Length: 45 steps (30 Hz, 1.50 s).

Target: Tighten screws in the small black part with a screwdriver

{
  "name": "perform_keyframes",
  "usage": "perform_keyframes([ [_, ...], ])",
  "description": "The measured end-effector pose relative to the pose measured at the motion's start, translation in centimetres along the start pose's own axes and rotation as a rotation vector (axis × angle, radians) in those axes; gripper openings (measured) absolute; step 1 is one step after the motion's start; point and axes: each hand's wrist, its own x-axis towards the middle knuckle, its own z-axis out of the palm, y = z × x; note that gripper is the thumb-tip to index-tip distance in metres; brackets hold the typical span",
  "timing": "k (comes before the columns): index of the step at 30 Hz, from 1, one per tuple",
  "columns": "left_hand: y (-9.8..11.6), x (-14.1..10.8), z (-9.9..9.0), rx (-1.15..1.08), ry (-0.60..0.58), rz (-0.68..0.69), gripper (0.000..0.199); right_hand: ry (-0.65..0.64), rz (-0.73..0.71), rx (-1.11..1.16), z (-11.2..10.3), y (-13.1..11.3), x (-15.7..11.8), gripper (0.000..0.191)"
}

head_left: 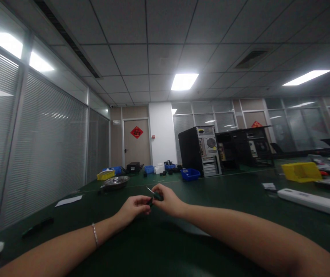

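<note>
My right hand (167,202) is closed round a small screwdriver (158,197) with a dark green handle. Its thin metal shaft points up and to the left, clear of the left hand. Fingers and thumb of my left hand (131,209) pinch a small dark piece (150,202), whose kind I cannot make out. The fingertips of both hands meet around this piece, just above the green tabletop (141,246).
A metal bowl (115,182) and yellow bin (105,176) stand at the back left. Behind my right hand are a blue bin (190,174) and computer tower (201,151). A long white bar (311,201) and another yellow bin (301,171) lie right; paper (68,200) lies left.
</note>
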Motion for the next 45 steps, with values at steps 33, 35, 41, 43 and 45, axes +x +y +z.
perform_keyframes([
  [33, -1.9, 0.8, -0.1, -0.007, -0.089, 0.059, 0.034, 0.096, -0.017, -0.037, 0.9, -0.9, -1.3, 0.025],
  [35, -1.9, 0.8, -0.2, 0.016, -0.107, 0.064, 0.032, 0.100, -0.031, -0.046, 1.1, -1.0, -1.3, 0.024],
  [41, -1.5, 0.5, 0.1, 0.093, -0.106, 0.110, 0.029, 0.117, -0.061, -0.045, 1.6, -0.8, -1.1, 0.022],
  [43, -1.4, 0.8, 0.2, 0.129, -0.062, 0.100, 0.032, 0.135, -0.049, -0.016, 1.7, -0.5, -1.0, 0.022],
  [45, -1.6, 1.4, -0.6, 0.164, 0.033, 0.065, 0.035, 0.158, -0.015, 0.013, 1.6, -0.1, -0.9, 0.022],
])
